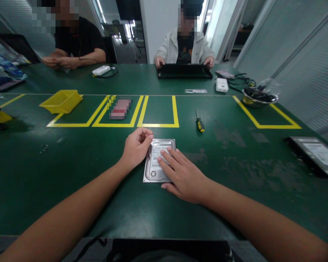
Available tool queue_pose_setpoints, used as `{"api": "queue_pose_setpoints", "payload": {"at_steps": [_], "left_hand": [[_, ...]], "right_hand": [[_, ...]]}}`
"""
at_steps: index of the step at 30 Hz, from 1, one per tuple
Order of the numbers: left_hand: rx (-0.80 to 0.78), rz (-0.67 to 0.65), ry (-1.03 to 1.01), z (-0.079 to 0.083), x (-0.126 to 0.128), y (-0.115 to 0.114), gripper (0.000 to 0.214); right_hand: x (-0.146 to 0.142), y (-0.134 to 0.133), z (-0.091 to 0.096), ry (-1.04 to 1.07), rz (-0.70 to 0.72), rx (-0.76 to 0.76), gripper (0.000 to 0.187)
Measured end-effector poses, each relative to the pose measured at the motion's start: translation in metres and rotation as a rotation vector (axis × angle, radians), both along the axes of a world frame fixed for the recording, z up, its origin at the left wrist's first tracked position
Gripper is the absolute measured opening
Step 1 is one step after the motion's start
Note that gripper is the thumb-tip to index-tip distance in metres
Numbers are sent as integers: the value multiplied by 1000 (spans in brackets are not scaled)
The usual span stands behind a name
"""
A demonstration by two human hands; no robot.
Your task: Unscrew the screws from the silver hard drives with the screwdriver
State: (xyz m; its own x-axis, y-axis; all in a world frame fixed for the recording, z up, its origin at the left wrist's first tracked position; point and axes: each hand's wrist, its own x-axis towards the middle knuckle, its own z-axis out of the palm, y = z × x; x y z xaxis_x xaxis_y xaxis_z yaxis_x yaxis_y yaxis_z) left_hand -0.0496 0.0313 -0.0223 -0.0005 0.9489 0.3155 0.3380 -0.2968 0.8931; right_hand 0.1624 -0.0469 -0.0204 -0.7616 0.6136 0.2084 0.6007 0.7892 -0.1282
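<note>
A silver hard drive [153,169] with a white printed label lies flat on the green table in front of me. My right hand [182,173] rests on its right side, fingers stretched out over the label and the thumb by the near edge. At the drive's far left corner is my left hand [138,147], fingers curled in and thumb and fingertips close together. Whatever it pinches there, if anything, is too small or hidden to make out. Beyond the drive, to the right, lies a screwdriver [199,123] with a yellow and black handle.
Yellow tape [158,126] marks rectangles on the table. A yellow bin [62,102] stands left, small metal bits [44,148] nearer. A metal bowl [259,102] of dark items and another hard drive [318,154] lie right. Opposite, a person holds a black tray [185,71]; another sits left.
</note>
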Motion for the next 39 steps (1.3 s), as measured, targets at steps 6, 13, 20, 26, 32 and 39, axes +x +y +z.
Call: {"api": "queue_pose_setpoints", "payload": {"at_steps": [6,13,20,26,32,39], "left_hand": [[62,17,153,-11,-14,0,12],[43,-8,209,-13,-18,-1,16],[20,-28,186,-14,-22,4,14],[-12,-51,166,-15,-29,9,17],[-24,-93,162,-15,-36,12,20],[-76,-188,64,-13,-41,14,22]], "right_hand": [[0,0,3,2,5,-21,67],[0,1,3,29,-3,-25,66],[-1,2,6,43,-6,-28,66],[-1,2,8,55,-1,-28,66],[-2,1,8,63,-10,-33,67],[-1,-3,11,79,-13,-44,65]]}}
